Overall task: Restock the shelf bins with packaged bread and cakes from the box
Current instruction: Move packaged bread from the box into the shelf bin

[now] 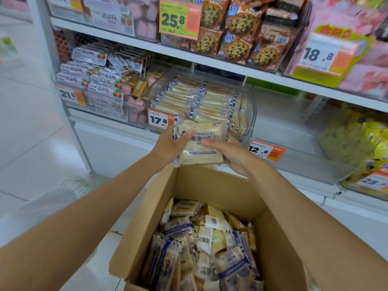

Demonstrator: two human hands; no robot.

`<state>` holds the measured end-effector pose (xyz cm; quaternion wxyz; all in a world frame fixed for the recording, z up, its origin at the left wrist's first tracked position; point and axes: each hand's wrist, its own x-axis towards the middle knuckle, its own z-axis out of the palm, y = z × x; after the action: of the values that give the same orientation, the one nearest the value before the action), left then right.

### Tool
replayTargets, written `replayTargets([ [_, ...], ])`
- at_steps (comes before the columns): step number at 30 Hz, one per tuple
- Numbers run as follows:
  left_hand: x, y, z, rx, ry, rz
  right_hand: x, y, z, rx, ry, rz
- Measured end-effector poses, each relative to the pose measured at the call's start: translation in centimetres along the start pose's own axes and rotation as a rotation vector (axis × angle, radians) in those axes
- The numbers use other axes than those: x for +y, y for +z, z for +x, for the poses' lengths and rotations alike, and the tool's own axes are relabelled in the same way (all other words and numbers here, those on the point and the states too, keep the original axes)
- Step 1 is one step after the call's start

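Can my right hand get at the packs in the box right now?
Probably not yet: right hand and left hand both grip a bread pack. The box below is open, its packs uncovered, so only that grip stands in the way.

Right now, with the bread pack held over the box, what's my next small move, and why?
Probably lift the bread pack up and forward into the clear bin above the 17.8 tag: left hand and right hand both grip it, and that bin holds matching packs.
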<state>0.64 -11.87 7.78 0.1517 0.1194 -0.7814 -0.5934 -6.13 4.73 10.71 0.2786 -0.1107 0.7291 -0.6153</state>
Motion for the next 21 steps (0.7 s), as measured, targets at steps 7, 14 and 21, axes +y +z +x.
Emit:
replayTargets([
  [7,1.3,-3.1,9.8,0.184,0.239,0.204,-3.1,-1.9,8.6,0.158,-0.110,0.163],
  [14,-2.5,-7.9,20.4,0.388,0.396,0.693,-8.3,-2.3,19.1,0.222,-0.172,0.108],
  [21,-4.1,-8.4,21.8,0.394,0.320,0.222,-10.1,0.9,29.8,0.422,-0.340,-0.060],
])
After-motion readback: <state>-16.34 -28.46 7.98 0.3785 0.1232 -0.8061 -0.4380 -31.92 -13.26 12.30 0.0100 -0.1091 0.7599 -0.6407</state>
